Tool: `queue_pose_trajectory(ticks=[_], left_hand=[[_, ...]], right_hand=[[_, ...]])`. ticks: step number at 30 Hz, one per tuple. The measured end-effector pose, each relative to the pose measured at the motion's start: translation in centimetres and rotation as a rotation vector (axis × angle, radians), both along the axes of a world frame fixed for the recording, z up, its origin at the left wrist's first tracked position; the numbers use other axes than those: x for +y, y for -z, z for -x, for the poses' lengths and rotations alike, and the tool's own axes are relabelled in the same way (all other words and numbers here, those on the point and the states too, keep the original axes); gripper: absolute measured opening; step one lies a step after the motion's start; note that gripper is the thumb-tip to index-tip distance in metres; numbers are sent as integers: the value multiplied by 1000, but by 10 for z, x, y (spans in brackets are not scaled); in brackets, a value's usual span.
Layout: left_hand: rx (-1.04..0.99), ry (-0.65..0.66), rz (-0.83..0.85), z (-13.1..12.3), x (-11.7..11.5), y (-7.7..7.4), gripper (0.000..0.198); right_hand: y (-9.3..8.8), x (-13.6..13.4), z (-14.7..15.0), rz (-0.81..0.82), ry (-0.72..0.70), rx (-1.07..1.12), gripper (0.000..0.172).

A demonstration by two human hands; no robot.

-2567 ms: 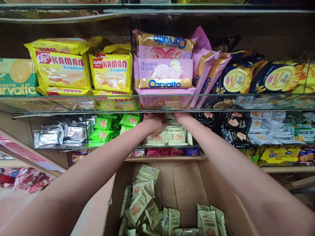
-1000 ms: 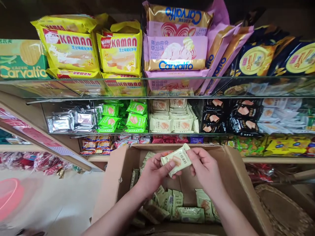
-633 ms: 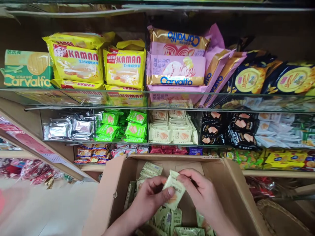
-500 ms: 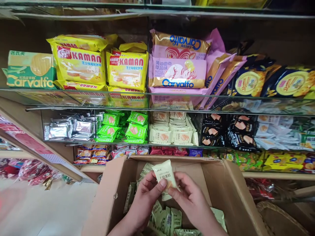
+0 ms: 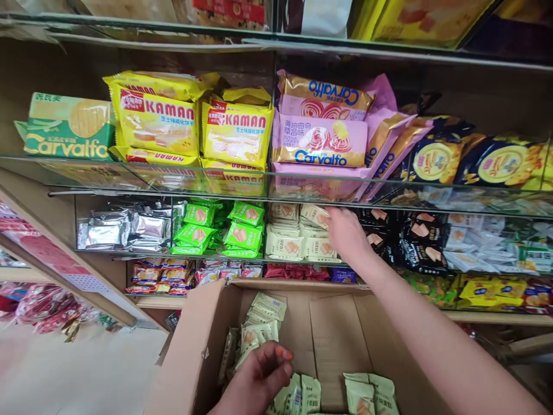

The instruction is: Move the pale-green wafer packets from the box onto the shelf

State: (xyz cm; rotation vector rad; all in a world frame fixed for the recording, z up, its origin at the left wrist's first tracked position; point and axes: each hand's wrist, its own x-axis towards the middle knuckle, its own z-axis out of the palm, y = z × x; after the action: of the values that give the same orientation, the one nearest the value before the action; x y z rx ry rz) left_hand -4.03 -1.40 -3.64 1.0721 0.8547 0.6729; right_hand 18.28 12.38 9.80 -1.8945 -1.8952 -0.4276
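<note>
My right hand [image 5: 348,233] reaches into the shelf compartment and grips a cream packet [image 5: 315,216] at the back right of the cream packet stacks [image 5: 284,245]. Above the cardboard box [image 5: 199,340], my left hand [image 5: 268,372] has its fingers curled and slightly apart, with nothing between them. Pale green packets [image 5: 261,325] are piled along the box's left side, and more packets [image 5: 374,395] lie at its lower right. Part of the box's bottom is hidden by my left hand.
Green packets [image 5: 246,225] lie left of the cream stacks, black packets [image 5: 421,236] right of them. A glass shelf edge [image 5: 233,174] runs just above, bearing yellow KAMAN packs [image 5: 158,124] and pink Carvalfo packs [image 5: 319,135].
My right hand has moved up and forward from the box to the shelf with the cream packet. My left hand has let go of it and dropped a little. The view has shifted slightly.
</note>
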Motion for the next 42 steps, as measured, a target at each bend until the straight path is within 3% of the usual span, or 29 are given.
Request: queue_pose_trajectory(ticks=[3,6,11,17,35,42], left_hand=[[29,22,-17,0,-3,9,32],[54,46,-19,2,-1,15,35],[123,111,-46,4,-1,20,39],[190,154,-53,0,-4,28,39],[361,197,-109,2,-7,37,27],[380,204,-72,0,-8,36,31]], right_hand=[[5,27,-1,55,49,-68,42],[12,43,-6,79,58,-70,37],[20,54,-14,90,101,-72,28],[21,63,-15,117,75,-70,32],[19,51,-12,103,-45,-65,24],[10,57,15,96,-190,-84,32]])
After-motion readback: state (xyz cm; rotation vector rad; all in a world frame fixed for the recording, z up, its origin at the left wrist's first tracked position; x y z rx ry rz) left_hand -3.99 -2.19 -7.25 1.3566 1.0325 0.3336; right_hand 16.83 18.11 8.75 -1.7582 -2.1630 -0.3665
